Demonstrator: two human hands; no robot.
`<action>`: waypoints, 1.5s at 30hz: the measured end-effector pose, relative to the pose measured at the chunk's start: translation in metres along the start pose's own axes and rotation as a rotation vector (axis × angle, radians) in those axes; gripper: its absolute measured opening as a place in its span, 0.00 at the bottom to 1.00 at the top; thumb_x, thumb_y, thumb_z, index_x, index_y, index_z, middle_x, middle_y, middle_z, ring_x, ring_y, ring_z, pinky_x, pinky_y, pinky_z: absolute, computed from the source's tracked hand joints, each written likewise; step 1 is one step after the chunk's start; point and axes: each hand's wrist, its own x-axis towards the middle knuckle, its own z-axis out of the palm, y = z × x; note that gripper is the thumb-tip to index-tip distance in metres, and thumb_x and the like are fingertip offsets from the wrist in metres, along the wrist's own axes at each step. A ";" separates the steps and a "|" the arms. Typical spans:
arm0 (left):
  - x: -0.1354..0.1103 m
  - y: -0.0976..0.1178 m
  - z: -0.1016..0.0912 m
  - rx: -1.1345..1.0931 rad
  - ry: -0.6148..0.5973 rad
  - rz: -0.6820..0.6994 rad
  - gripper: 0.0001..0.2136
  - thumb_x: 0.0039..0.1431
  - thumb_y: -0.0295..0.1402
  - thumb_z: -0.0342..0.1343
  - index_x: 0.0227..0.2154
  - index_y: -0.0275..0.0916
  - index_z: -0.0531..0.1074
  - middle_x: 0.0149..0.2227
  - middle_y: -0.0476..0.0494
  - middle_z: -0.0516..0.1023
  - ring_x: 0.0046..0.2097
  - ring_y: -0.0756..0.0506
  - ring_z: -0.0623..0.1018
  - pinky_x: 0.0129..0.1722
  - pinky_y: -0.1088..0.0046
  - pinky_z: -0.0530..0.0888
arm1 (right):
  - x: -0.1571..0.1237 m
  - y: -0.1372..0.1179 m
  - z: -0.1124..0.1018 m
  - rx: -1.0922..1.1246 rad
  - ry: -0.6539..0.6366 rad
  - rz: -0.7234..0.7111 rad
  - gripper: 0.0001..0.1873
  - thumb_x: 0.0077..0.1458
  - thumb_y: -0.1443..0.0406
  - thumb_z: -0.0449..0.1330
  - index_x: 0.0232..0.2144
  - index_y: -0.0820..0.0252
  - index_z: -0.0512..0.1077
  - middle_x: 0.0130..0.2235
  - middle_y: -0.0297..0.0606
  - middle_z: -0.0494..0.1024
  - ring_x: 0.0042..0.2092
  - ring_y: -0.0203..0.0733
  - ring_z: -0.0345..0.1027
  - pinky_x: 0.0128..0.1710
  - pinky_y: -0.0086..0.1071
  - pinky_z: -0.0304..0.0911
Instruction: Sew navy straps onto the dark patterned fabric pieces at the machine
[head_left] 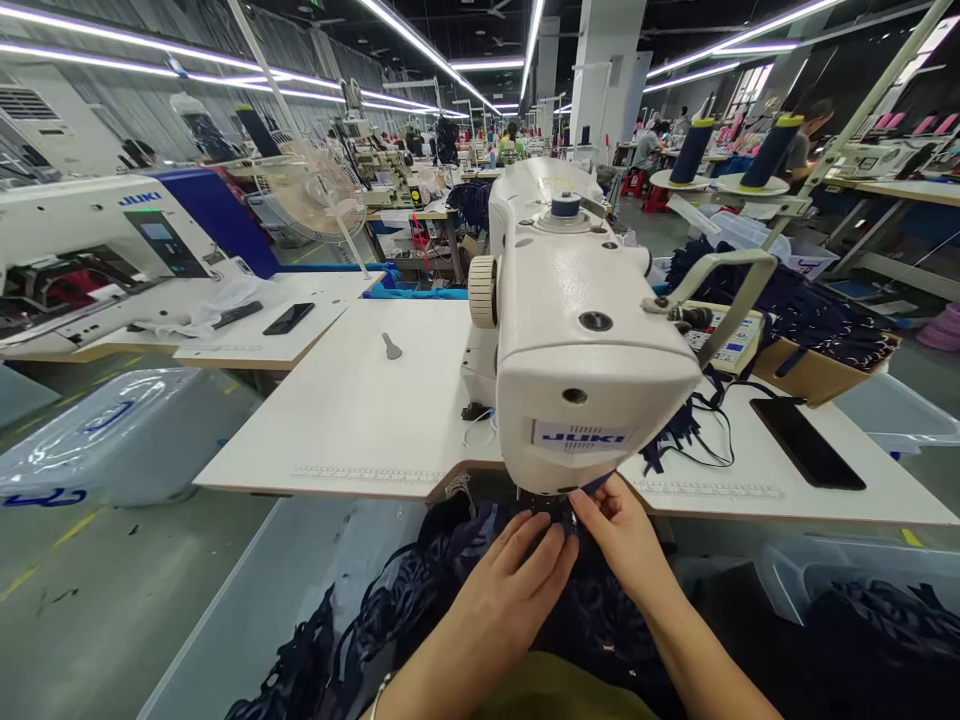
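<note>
A white JUKI sewing machine [577,330] stands on a white table [360,410], its head facing me. Under the head lies dark navy fabric [465,580]. My left hand [510,590] rests flat on the fabric, fingers stretched toward the needle area. My right hand [619,535] pinches the fabric edge right below the machine head. The needle itself is hidden by the head and my fingers.
A black phone [806,442] lies on the table at the right, beside a cardboard box [814,372] of navy pieces. Clear plastic bins [112,435] stand at the left and lower right. A second machine [112,240] and a fan [315,195] stand at the left. Other workers sit far back.
</note>
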 end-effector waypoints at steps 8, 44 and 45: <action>-0.006 -0.002 0.008 -0.005 0.028 0.020 0.16 0.63 0.21 0.46 0.53 0.28 0.67 0.53 0.38 0.72 0.58 0.42 0.68 0.61 0.62 0.66 | -0.007 0.005 -0.001 -0.190 0.059 -0.022 0.15 0.56 0.52 0.58 0.34 0.58 0.68 0.24 0.29 0.63 0.27 0.37 0.57 0.28 0.30 0.59; 0.015 0.025 0.020 0.274 0.040 -0.266 0.15 0.68 0.29 0.42 0.50 0.30 0.70 0.48 0.43 0.75 0.48 0.44 0.73 0.50 0.66 0.67 | 0.045 -0.008 -0.008 -0.369 -0.132 -0.287 0.14 0.49 0.64 0.53 0.33 0.59 0.78 0.42 0.45 0.80 0.47 0.50 0.72 0.48 0.41 0.67; 0.016 0.026 0.020 0.285 0.044 -0.275 0.15 0.68 0.29 0.42 0.49 0.30 0.70 0.47 0.43 0.75 0.47 0.43 0.73 0.49 0.66 0.67 | 0.046 -0.007 -0.008 -0.390 -0.135 -0.307 0.14 0.49 0.64 0.53 0.32 0.59 0.78 0.42 0.46 0.81 0.46 0.50 0.73 0.47 0.40 0.68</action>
